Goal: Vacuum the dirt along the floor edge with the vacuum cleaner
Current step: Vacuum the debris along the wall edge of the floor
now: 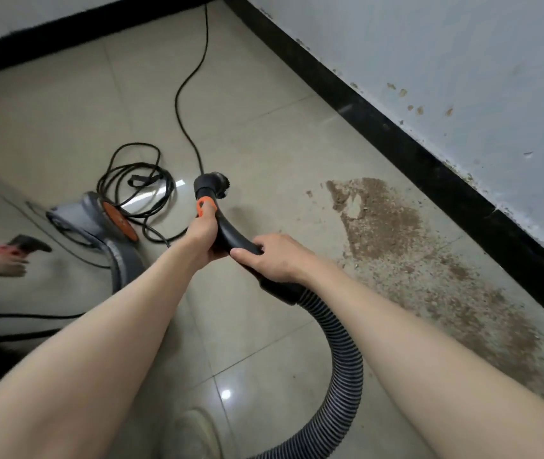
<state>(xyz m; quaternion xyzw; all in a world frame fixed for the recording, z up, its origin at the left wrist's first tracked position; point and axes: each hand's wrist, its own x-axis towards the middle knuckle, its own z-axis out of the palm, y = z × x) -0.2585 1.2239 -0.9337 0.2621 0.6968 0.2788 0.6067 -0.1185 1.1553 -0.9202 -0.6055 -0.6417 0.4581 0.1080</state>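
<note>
You have both hands on the curved black handle tube (227, 238) of the vacuum cleaner: your left hand (202, 236) is wrapped round its upper part, just below the orange slider (205, 207), and your right hand (274, 258) is curled over the lower part where the tube meets the ribbed hose (343, 369). The tube looks like rigid plastic, smooth and a little slippery, so a full wrap such as you have now is the sound hold; pinching it would probably let it twist. At the far end of the tube sits a small round brush nozzle (212, 185), which seems to be held off the floor (264, 144), though the height is hard to judge. The hose is soft and springy; it loops away from the tube toward you and will likely drag and pull back as you swing, so expect to steer with the front hand and take the hose's weight with the rear one. The dirt (390, 233), a brown crumbly patch, lies to the right of the tube, spreading along the black skirting (429, 167), and the nozzle is well apart from it. The vacuum body (98, 220) rests on the floor left of the tube, with its black cord (138, 180) coiled just beyond it, near the nozzle. Mind that loose cord: it could snag the brush. Farther left of the tube, at the frame edge, a foot and a dark object show, too blurred to name.
</note>
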